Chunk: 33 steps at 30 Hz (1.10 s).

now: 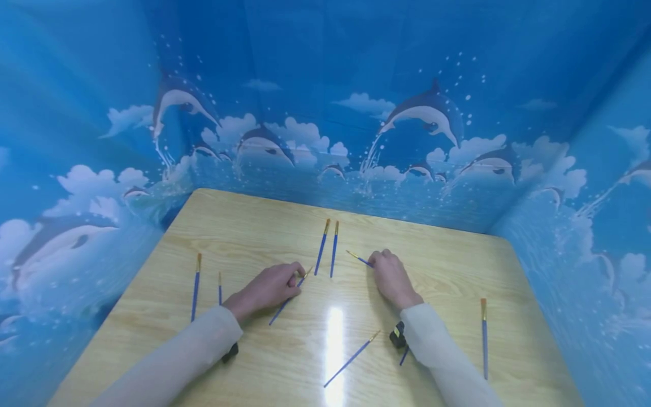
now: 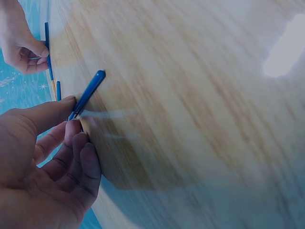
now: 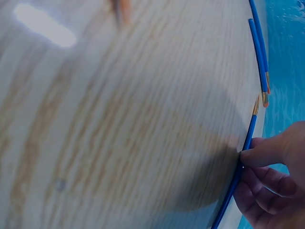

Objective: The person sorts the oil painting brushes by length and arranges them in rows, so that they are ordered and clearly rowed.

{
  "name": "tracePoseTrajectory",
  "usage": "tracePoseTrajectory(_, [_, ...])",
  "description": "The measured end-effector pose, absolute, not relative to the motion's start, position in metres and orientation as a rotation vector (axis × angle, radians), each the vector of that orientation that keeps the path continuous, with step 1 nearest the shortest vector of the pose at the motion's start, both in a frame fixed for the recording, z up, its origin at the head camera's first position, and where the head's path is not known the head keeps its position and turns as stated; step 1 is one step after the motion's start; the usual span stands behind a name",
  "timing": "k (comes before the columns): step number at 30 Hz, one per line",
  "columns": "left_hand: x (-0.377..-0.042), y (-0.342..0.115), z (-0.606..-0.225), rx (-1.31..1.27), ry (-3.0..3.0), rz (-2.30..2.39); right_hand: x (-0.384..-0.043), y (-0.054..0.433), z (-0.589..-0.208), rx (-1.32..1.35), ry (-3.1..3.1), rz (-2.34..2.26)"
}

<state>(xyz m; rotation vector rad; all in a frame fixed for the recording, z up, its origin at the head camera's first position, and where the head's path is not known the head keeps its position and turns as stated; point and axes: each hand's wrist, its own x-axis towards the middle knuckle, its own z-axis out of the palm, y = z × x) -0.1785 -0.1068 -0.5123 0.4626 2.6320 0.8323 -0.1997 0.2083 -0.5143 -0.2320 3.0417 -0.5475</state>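
Observation:
Several blue-handled paintbrushes lie on a light wooden table [image 1: 447, 265]. My left hand [image 1: 295, 280] pinches one brush [image 1: 282, 308] near its bristle end, and the handle slants back toward me on the wood. The left wrist view shows the same brush [image 2: 88, 95] held between thumb and fingers [image 2: 71, 124]. My right hand [image 1: 376, 261] holds another brush [image 1: 358, 259] whose tip points to the far left. In the right wrist view the fingertips [image 3: 252, 155] pinch its blue handle [image 3: 240, 176], which lies flat on the table.
Two brushes [image 1: 321, 249] lie side by side just beyond my hands. Two more [image 1: 195, 288] are at the left, one [image 1: 351, 359] at the front centre, one [image 1: 484, 339] at the right. Blue dolphin-print walls [image 1: 325, 130] close in the table on three sides.

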Motion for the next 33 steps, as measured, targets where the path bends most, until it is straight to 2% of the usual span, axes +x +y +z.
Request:
tracePoseTrajectory(9, [-0.18, -0.107, -0.516, 0.455, 2.632, 0.858, -0.204, 0.219, -0.523, -0.284, 3.039, -0.772])
tracePoseTrajectory(24, [-0.18, -0.107, -0.519, 0.461, 2.623, 0.88, -0.203, 0.226, -0.529, -0.18, 2.994, -0.919])
tracePoseTrajectory(33, [-0.179, -0.108, -0.517, 0.436, 2.625, 0.894, -0.199, 0.223, -0.519, -0.142, 2.973, -1.061])
